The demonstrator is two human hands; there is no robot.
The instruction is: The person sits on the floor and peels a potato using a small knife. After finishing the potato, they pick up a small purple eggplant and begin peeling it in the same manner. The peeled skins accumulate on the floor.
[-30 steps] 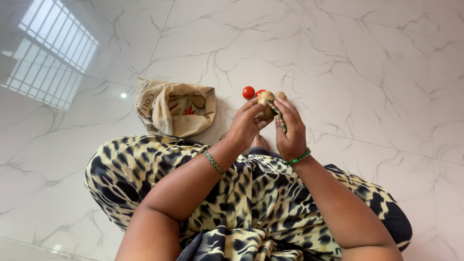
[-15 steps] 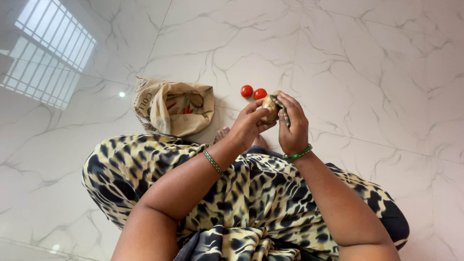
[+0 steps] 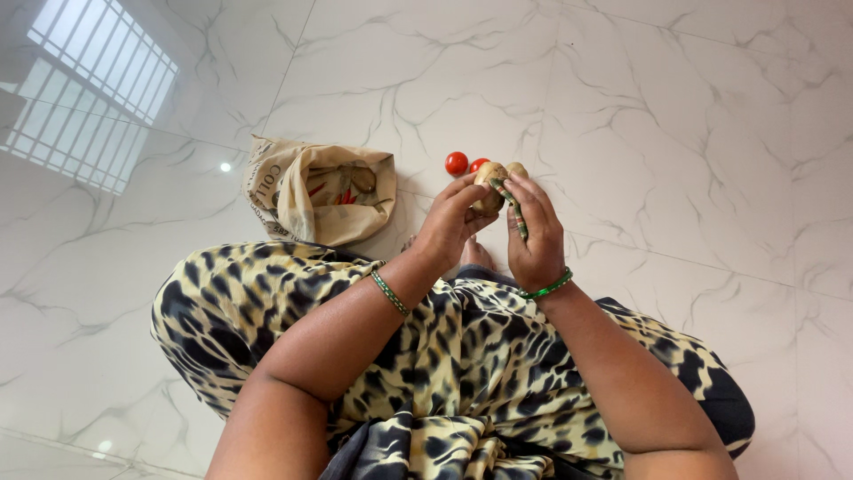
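My left hand (image 3: pixel 449 227) grips a pale brown potato (image 3: pixel 487 182) held up over my lap. My right hand (image 3: pixel 533 231) is closed around a green-handled peeler (image 3: pixel 512 213) whose head rests against the potato's right side. Both wrists wear green bangles. Beyond the hands, two small red tomatoes (image 3: pixel 457 164) lie on the white marble floor, the second partly hidden behind the potato. Another potato (image 3: pixel 517 169) peeks out just behind my right fingers.
An open beige cloth bag (image 3: pixel 324 191) with vegetables, red chillies among them, lies on the floor to the left of the hands. My leopard-print clothing (image 3: pixel 444 356) covers my lap below. A toe shows under the hands. A window's reflection shines on the floor at far left.
The hands with potato and peeler shifted slightly left and up, again covering part of the second tomato. The peeler has moved along the potato.
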